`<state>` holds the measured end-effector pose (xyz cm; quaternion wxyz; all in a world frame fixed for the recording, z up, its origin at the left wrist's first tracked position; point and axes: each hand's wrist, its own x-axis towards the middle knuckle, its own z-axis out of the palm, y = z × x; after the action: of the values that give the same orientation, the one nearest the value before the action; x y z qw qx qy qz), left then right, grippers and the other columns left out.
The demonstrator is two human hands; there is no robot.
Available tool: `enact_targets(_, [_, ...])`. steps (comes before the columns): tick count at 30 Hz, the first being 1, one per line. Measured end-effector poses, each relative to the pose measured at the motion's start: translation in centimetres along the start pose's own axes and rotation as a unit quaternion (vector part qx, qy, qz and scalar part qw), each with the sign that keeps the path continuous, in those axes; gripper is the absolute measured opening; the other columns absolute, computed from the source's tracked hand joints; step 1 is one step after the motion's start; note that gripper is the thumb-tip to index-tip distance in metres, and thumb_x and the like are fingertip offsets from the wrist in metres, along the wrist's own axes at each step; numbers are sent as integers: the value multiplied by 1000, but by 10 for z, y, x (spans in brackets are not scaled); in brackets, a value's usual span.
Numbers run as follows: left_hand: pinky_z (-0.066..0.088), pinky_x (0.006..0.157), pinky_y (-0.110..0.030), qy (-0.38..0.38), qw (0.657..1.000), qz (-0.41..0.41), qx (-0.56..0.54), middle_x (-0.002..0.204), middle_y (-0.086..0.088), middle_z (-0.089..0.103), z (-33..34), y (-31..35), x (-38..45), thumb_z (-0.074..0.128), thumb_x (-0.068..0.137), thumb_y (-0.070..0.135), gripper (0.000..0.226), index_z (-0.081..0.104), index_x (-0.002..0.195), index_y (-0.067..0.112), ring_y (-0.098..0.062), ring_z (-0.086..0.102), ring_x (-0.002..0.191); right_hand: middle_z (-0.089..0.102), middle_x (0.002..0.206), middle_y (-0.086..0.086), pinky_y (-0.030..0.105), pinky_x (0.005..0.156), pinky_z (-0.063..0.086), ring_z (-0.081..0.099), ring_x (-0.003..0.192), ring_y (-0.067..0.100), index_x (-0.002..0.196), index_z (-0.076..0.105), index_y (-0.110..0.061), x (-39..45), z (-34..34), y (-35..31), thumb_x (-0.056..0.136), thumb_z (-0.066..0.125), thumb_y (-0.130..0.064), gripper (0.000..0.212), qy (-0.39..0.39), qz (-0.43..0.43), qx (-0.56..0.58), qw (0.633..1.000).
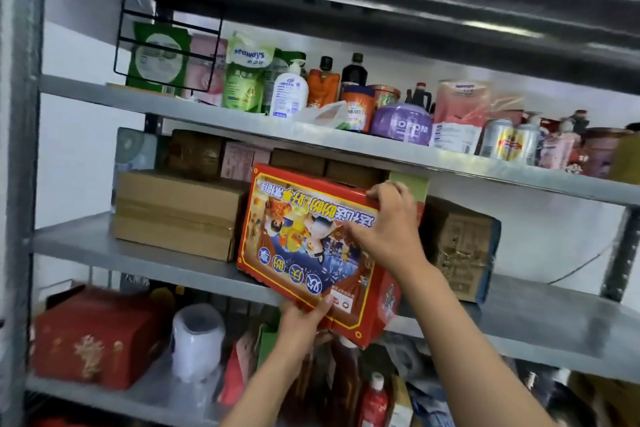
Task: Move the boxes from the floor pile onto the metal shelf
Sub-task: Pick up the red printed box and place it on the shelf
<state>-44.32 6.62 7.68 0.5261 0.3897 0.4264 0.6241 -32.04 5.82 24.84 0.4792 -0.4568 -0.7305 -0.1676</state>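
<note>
A red cartoon-printed box [298,243] sits upside down on the middle board of the grey metal shelf [104,246], its front bottom edge jutting past the board's rim. My left hand [301,322] grips that lower front edge from below, thumb on the printed face. My right hand [388,218] holds the box's upper right corner, fingers curled over the top edge. A plain brown carton [176,215] stands just left of the red box. A blue-and-brown printed carton [464,246] stands to its right, partly hidden by my right arm.
Smaller brown and pink boxes [239,156] line the back of the middle board. The board above holds bottles, pouches and cans [401,121]. Below lie a red gift box [93,340], a wrapped paper roll [197,340] and bottles. A steel upright [20,184] frames the left.
</note>
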Motion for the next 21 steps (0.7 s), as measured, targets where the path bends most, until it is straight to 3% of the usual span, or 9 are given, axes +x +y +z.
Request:
enact_targets(5, [60, 63, -37, 27, 999, -20, 4, 102, -9, 64, -2, 3, 20, 71, 85, 13, 43, 41, 114, 6, -23, 69, 80, 49, 98, -4, 32, 90, 32, 44, 104, 21, 97, 52, -16, 17, 30, 4, 66, 81, -31, 46, -16, -23, -6, 1000])
enact_targets(9, [59, 60, -38, 0, 986, -32, 164, 108, -13, 67, -16, 23, 43, 71, 84, 35, 44, 51, 116, 12, -30, 70, 87, 54, 104, -3, 29, 91, 33, 46, 105, 19, 105, 54, -17, 24, 38, 14, 69, 81, -28, 46, -17, -26, 9, 999])
enact_targets(11, [59, 67, -41, 13, 957, -2, 291, 94, -11, 69, -30, 47, 59, 66, 85, 45, 40, 58, 106, 11, -28, 69, 81, 55, 114, -1, 31, 100, 32, 44, 114, 19, 117, 56, -15, 28, 40, 21, 72, 78, -27, 52, -26, -22, 14, 999])
enact_targets(14, [55, 80, -41, 124, 915, 177, 340, 90, 0, 63, -46, 98, 78, 64, 88, 39, 26, 56, 100, 18, -22, 64, 87, 53, 122, 1, 30, 106, 26, 40, 120, 18, 132, 57, -13, 33, 43, 30, 77, 76, -30, 60, -47, -11, 9, 999])
enact_targets(17, [45, 100, -41, 181, 847, 335, 370, 131, -3, 49, -54, 152, 92, 71, 81, 42, 58, 47, 130, 22, -22, 48, 121, 56, 113, -1, 32, 103, 31, 44, 114, 17, 121, 67, -15, 38, 49, 36, 76, 79, -30, 49, -25, 5, 42, 999])
enact_targets(19, [29, 114, -43, 150, 787, 370, 470, 152, -2, 29, -55, 177, 106, 71, 76, 54, 80, 37, 144, 29, -22, 25, 141, 58, 108, -3, 37, 102, 35, 47, 110, 17, 112, 72, -17, 42, 54, 37, 75, 79, -30, 40, -8, 24, 60, 998])
enact_targets(21, [14, 120, -44, 105, 728, 380, 561, 157, 2, 25, -53, 191, 118, 63, 72, 68, 85, 36, 145, 33, -19, 10, 147, 58, 103, -6, 42, 100, 36, 49, 107, 17, 107, 74, -18, 46, 59, 40, 75, 80, -30, 35, 5, 39, 77, 996])
